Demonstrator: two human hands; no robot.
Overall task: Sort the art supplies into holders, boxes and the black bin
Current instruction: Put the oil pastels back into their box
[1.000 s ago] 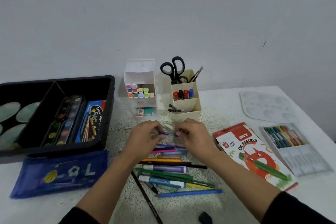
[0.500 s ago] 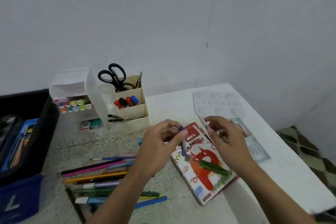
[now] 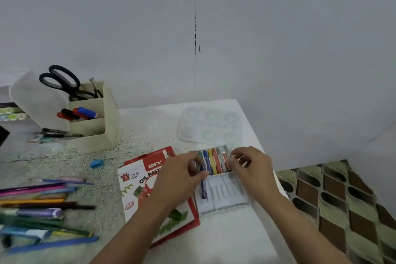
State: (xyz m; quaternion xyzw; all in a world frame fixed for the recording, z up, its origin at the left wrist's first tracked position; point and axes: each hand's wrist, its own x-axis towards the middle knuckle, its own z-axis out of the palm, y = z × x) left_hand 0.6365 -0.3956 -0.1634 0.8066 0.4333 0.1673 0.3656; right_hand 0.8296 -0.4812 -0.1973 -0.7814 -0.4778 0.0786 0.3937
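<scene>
A clear plastic pastel tray [image 3: 222, 197] lies on the white table, with several coloured oil pastels [image 3: 214, 163] in its far half. My left hand [image 3: 182, 176] pinches a purple pastel [image 3: 204, 188] that points down into the tray's left slots. At the tray's far right corner my right hand [image 3: 252, 167] has its fingertips curled on a pale pastel [image 3: 232, 157], which is mostly hidden. The red and white oil pastel box [image 3: 137, 180] lies just left of the tray, partly under my left forearm.
A clear paint palette [image 3: 210, 124] lies behind the tray. A cream holder [image 3: 94, 128] with scissors [image 3: 60, 79] and markers stands at the back left. Loose pencils and pens [image 3: 38, 206] are piled at the left, a small blue piece [image 3: 96, 163] near them. The table's right edge [image 3: 276, 180] drops to patterned floor.
Both hands left the pencil pile and moved right, each carrying a pastel, from over the pastel box to the tray. My view swung right, and the black bin is out of sight.
</scene>
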